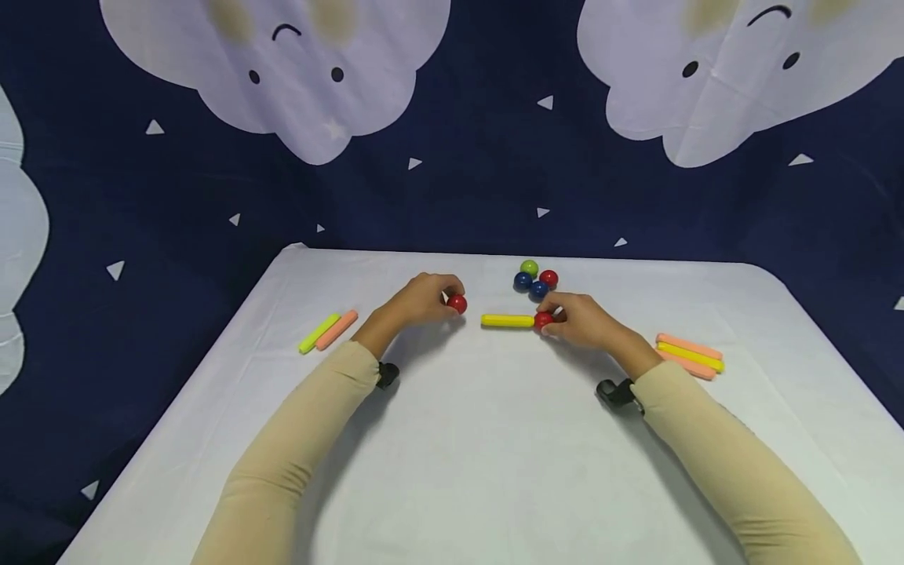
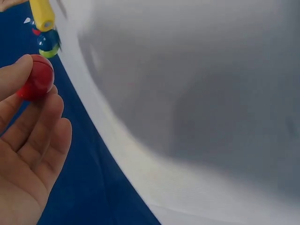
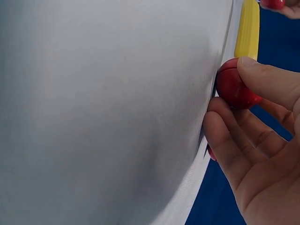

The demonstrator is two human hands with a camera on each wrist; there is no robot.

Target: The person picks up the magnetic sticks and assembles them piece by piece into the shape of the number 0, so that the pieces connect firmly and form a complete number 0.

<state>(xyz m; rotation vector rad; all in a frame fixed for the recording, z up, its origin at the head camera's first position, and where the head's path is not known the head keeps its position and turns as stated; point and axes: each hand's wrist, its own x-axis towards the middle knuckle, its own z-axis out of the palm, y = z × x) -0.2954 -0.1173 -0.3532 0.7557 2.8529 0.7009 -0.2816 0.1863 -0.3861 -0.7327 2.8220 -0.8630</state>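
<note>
My left hand (image 1: 426, 299) pinches a red ball (image 2: 38, 79) between thumb and fingers, a short gap to the left of a yellow stick (image 1: 507, 321). In my right hand (image 1: 581, 320) another red ball (image 3: 234, 84) is held by thumb and fingertips. This ball meets the right end of the yellow stick, which reaches out leftward toward the other ball. In the left wrist view the stick's free end shows a small hole. Whether the left ball touches the table is hard to tell.
Behind the right hand sits a cluster of balls: a green one (image 1: 529, 268), a red one (image 1: 548, 278) and two blue ones (image 1: 523, 282). A lime stick (image 1: 319, 333) and an orange stick (image 1: 337, 330) lie at left. Orange and yellow sticks (image 1: 695, 357) lie at right, beside the right wrist.
</note>
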